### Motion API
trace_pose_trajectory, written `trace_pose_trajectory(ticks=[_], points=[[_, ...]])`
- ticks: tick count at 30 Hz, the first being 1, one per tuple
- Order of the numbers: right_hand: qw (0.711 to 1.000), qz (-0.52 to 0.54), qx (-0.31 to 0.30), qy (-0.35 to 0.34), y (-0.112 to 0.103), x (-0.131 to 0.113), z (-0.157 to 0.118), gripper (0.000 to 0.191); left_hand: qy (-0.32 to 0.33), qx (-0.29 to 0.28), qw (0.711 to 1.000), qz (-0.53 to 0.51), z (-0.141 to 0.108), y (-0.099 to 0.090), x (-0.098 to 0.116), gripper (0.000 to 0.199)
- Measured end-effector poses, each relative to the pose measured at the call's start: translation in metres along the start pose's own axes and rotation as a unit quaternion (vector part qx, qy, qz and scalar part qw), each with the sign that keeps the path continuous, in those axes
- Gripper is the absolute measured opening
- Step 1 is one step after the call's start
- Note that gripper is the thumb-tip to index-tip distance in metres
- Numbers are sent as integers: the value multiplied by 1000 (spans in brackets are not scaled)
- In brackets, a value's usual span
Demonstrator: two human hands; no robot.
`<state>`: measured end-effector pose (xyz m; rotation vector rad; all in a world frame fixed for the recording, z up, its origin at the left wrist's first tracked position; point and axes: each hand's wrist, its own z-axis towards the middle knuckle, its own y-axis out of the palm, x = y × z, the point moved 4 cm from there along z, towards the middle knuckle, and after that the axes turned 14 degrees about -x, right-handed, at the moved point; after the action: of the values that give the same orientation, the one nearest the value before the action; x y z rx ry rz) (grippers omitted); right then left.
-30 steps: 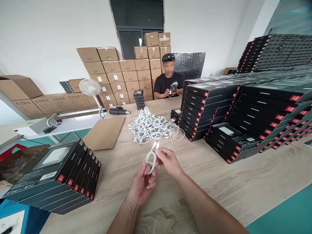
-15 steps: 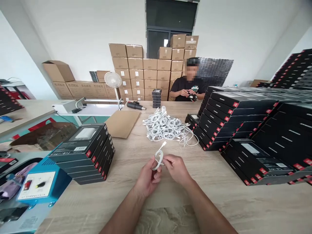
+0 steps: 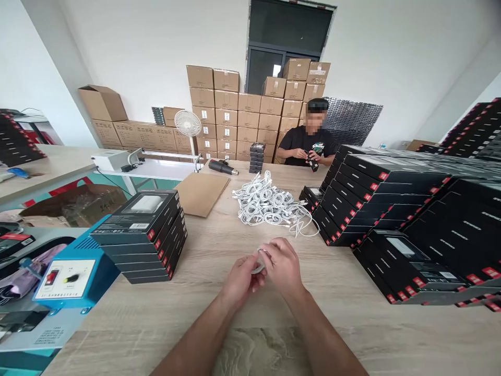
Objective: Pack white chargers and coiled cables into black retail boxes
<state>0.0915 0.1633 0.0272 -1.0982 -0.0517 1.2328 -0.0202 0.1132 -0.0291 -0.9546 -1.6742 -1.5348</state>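
The cable (image 3: 257, 269) is white and thin, and it is wound into a small coil. I hold it over the tabletop (image 3: 211, 245), between my left hand (image 3: 239, 277) and my right hand (image 3: 282, 263). Both cover a large part of it, so only some of the loop is visible; its plugs I cannot make out.

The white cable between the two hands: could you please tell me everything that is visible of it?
The white cable is slim and pale, bent into a small coil that is only partly visible. It is held over the wooden-looking table, nearer than the pile of cables. The left hand holds it from the left; the right hand covers its right side. Its ends and exact material cannot be made out.
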Motion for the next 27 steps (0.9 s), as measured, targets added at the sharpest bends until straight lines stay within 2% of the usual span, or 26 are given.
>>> trace_pose_trajectory(ticks=[2, 5, 9, 11, 14, 17, 19, 22, 24, 27], points=[[999, 21, 20, -28, -7, -13, 0, 22, 4, 8, 1000, 8, 0, -1, 0, 42], [990, 124, 55, -34, -16, -25, -7, 16, 21, 22, 1000, 2, 1, -4, 5, 46], [956, 272, 87, 72, -10, -5, -27, 12, 52, 47, 997, -11, 0, -12, 14, 42], [951, 288, 57, 100, -5, 8, -35, 15, 57, 64, 996, -2, -1, -17, 16, 40], [977, 198, -11, 84, -10, 15, -32, 22, 57, 86, 994, 36, -1, -21, 15, 37], [997, 22, -36, 59, -25, 6, -12, 16, 61, 87, 990, 89, -1, -19, 14, 30], [986, -118, -108, 43, -28, -5, 4, 19, 63, 83, 987, 124, 0, -16, 13, 25], [930, -268, -248, 32, -20, -17, 21, 10, 67, 86, 980, 166, 0, -15, 15, 21], [913, -291, -283, 44, -17, -22, 26, 13, 68, 87, 976, 186, 0, -16, 17, 20], [940, -204, -260, 80, -14, -25, 29, 14, 70, 81, 972, 209, -1, -15, 17, 21]])
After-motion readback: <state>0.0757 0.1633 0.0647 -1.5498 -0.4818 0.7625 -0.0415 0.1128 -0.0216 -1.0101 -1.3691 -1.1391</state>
